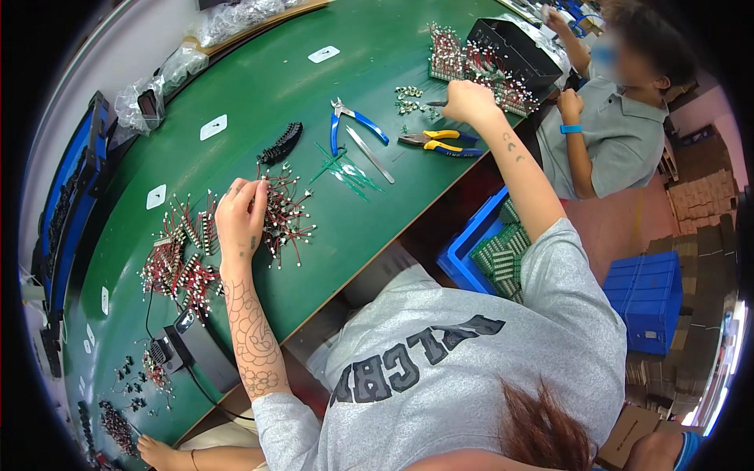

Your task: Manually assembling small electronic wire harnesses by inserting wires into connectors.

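Observation:
My left hand [242, 210] is closed, fingers curled together above a heap of small parts with red and black wires [284, 220]; whatever it pinches is hidden. Farther right, my right hand [469, 104] is closed too. A small dark thin object [437, 104] pokes out from its fingers, over small green circuit board pieces [409, 96]. Beyond that hand stands a dense bunch of wired boards [455, 59]. Between my hands lie blue-handled cutters [352, 122], metal tweezers [369, 154], green strips [345, 174] and yellow-and-blue pliers [441, 143].
A black row of parts [281, 144] lies beyond my left hand. More wired boards [177, 259] and a dark grey device [200, 349] sit to the left. A black box [510, 55] stands far right, beside a co-worker [605, 129]. A blue crate [459, 255] holds green boards below the table edge.

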Tool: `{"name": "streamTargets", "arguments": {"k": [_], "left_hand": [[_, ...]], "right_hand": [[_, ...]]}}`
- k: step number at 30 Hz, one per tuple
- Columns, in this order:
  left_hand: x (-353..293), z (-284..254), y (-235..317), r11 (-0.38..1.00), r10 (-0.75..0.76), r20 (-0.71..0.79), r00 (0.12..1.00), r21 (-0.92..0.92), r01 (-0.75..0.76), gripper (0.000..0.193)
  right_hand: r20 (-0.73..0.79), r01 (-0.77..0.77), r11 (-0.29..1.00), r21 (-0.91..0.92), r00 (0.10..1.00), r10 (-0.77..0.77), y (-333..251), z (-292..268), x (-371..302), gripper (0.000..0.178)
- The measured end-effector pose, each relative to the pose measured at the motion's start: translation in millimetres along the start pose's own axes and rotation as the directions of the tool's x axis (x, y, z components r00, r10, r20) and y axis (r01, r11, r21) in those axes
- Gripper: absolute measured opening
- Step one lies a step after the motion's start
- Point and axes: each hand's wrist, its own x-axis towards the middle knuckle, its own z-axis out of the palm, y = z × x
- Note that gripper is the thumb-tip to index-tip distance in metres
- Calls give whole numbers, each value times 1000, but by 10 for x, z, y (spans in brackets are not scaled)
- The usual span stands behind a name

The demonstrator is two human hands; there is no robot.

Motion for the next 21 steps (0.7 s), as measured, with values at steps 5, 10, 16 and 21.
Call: {"name": "streamTargets", "arguments": {"k": [5,10,16,21], "left_hand": [[29,-31,-1,996,7,-20,1000,95,-5,14],[60,-475,-60,940,-114,-479,870,231,251,18],[-174,-731,-270,748,-514,-200,834,370,550,23],[-231,-650,-386,780,-463,-100,881,426,459,28]], "right_hand": [[8,-28,999,-30,1000,28,-23,41,37,28],[-263,114,937,331,964,-24,-391,-127,-304,31],[-190,428,469,773,860,-473,-1608,-113,-522,33],[-459,557,153,817,787,-413,-2475,34,-383,30]]}}
